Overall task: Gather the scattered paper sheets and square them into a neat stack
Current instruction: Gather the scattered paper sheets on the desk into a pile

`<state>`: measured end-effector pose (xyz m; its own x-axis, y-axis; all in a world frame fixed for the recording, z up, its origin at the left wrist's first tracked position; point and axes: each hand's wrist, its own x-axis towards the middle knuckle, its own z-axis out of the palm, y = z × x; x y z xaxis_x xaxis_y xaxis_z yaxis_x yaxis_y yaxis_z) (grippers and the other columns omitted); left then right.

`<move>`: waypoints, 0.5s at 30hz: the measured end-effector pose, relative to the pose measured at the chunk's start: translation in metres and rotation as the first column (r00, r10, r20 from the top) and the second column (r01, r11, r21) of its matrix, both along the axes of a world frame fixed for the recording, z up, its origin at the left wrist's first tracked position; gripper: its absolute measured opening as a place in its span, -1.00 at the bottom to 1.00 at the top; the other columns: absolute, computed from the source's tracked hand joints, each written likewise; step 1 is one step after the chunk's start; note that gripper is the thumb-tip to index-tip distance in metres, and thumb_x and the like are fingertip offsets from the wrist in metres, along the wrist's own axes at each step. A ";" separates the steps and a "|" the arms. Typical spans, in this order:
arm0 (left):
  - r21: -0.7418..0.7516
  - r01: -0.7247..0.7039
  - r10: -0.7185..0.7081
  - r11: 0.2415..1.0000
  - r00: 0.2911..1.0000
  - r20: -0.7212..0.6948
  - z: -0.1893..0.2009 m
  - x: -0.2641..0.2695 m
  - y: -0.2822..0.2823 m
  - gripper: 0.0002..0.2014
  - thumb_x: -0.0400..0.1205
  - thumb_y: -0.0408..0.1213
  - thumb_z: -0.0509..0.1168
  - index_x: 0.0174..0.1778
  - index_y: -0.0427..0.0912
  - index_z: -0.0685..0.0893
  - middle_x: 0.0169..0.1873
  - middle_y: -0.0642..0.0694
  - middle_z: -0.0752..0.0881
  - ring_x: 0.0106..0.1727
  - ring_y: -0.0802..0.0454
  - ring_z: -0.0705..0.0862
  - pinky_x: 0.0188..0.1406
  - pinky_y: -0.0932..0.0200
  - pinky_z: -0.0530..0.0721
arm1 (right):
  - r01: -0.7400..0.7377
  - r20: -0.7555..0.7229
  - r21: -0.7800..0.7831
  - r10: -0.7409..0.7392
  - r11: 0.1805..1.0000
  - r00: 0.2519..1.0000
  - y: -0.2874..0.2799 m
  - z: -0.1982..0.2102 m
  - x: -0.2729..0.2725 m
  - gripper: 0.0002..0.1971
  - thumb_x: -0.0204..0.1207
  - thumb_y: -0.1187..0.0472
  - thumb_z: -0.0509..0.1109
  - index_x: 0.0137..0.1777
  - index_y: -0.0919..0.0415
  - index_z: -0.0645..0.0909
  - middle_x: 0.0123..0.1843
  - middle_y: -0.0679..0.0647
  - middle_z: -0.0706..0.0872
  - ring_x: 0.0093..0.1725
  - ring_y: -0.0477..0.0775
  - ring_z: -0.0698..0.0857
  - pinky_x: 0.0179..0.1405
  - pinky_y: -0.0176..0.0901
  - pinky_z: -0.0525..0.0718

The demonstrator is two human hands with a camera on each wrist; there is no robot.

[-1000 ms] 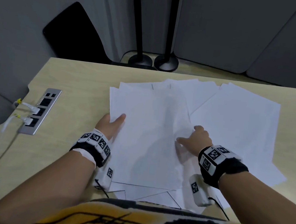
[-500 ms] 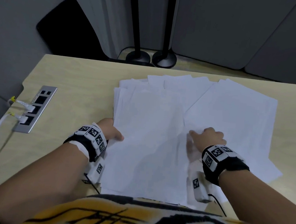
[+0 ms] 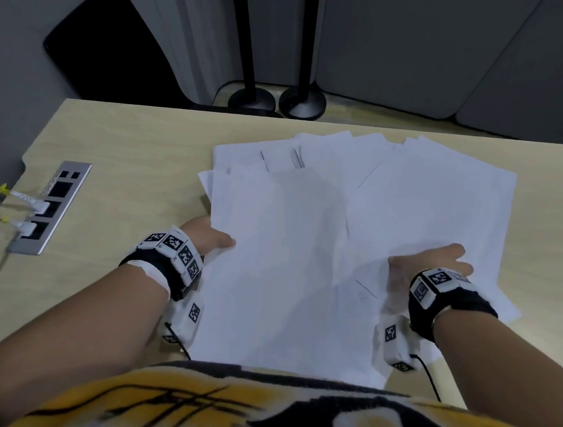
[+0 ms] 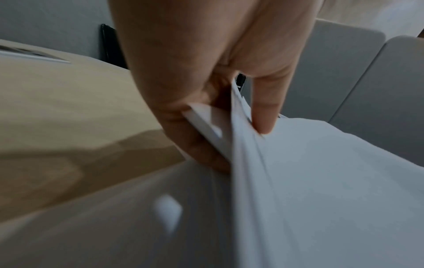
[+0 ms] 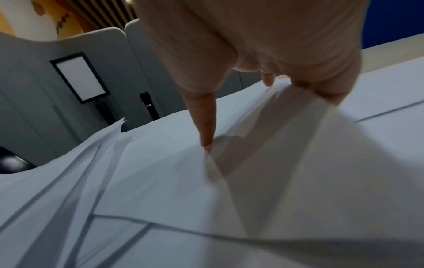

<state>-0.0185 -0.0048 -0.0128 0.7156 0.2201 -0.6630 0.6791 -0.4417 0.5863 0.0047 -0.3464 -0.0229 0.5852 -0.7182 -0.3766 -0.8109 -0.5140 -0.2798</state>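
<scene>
Left hand [image 3: 209, 237] pinches the left edge of the paper sheets [image 3: 289, 265], thumb on top. Right hand [image 3: 433, 262] grips their right side, fingers curled. Sheets lie fanned on the surface [image 3: 134, 151].

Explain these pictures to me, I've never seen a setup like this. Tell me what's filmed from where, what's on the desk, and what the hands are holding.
No machine here: a person works with bare hands, wearing a wristband with black-and-white markers and a small camera on each wrist.

The wide picture comes from a camera on the head, looking down. It shows a wooden desk with loose white paper sheets fanned out and overlapping, and a metal socket panel with cables plugged in at the left.

The other two pictures come from the wrist cameras, looking along the fingers. The left hand has a grip on the left edge of the pile, thumb on top and fingers beneath. The right hand rests on the right-hand sheets, thumb pressing down and the other fingers bunching up paper.
</scene>
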 end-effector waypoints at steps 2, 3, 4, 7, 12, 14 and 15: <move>0.054 -0.003 0.004 0.999 1.000 -0.014 -0.001 0.002 -0.004 -0.62 0.53 -0.35 0.46 0.28 -0.26 0.66 0.18 -0.16 0.74 0.22 -0.21 0.69 0.37 -0.11 0.58 | 0.012 -0.021 0.005 -0.012 1.000 1.000 -0.002 0.002 0.003 -0.28 0.31 0.30 0.53 0.41 0.26 0.22 0.35 0.33 0.41 0.20 0.33 0.56 0.08 0.11 0.50; 0.081 0.001 0.000 0.997 1.000 -0.019 -0.001 0.002 -0.005 -0.62 0.54 -0.35 0.45 0.29 -0.28 0.66 0.20 -0.18 0.73 0.22 -0.21 0.68 0.36 -0.10 0.58 | -0.014 -0.050 -0.016 0.014 1.000 0.999 -0.003 0.004 0.002 -0.26 0.38 0.28 0.51 0.48 0.26 0.19 0.38 0.31 0.40 0.24 0.29 0.54 0.20 0.08 0.49; 0.108 0.011 -0.008 0.994 1.000 -0.023 -0.003 0.003 -0.005 -0.61 0.55 -0.35 0.44 0.30 -0.29 0.65 0.21 -0.20 0.72 0.23 -0.22 0.68 0.36 -0.10 0.58 | -0.087 -0.110 -0.048 0.081 0.995 0.991 -0.007 0.001 0.004 -0.27 0.42 0.23 0.48 0.52 0.24 0.19 0.38 0.27 0.43 0.24 0.24 0.54 0.30 0.06 0.45; 0.170 0.031 -0.025 0.985 0.999 -0.041 -0.004 0.005 -0.007 -0.59 0.56 -0.33 0.43 0.33 -0.32 0.62 0.24 -0.24 0.70 0.25 -0.24 0.66 0.34 -0.07 0.58 | -0.286 -0.284 -0.025 0.268 0.958 0.921 -0.019 -0.008 0.007 -0.56 0.42 0.09 0.41 0.33 -0.04 0.54 0.19 0.02 0.64 0.11 0.11 0.64 0.37 0.21 0.36; 0.215 0.037 -0.025 0.976 0.998 -0.059 -0.007 0.004 -0.005 -0.60 0.53 -0.32 0.42 0.29 -0.32 0.61 0.21 -0.24 0.70 0.21 -0.25 0.66 0.27 -0.04 0.60 | -0.275 -0.127 0.107 0.288 0.955 0.949 -0.027 -0.001 0.008 -0.69 0.61 0.22 0.27 0.30 0.29 0.59 0.24 0.23 0.67 0.24 0.27 0.66 0.12 -0.10 0.53; 0.210 0.018 -0.009 0.977 0.999 -0.042 -0.007 0.003 -0.006 -0.64 0.52 -0.35 0.41 0.24 -0.33 0.63 0.16 -0.24 0.72 0.16 -0.24 0.67 0.13 0.05 0.60 | -0.266 -0.026 0.109 0.270 0.958 0.962 -0.023 0.005 0.011 -0.72 0.59 0.32 0.29 0.26 0.42 0.53 0.24 0.34 0.65 0.25 0.35 0.63 0.07 -0.04 0.53; 0.205 0.008 -0.002 0.979 1.000 -0.031 -0.007 0.003 -0.006 -0.67 0.52 -0.36 0.40 0.20 -0.33 0.64 0.13 -0.25 0.72 0.13 -0.24 0.68 0.07 0.06 0.60 | -0.283 -0.019 0.101 0.286 0.954 0.958 -0.021 0.005 0.014 -0.71 0.60 0.33 0.28 0.27 0.43 0.51 0.26 0.35 0.63 0.27 0.36 0.62 0.12 -0.01 0.53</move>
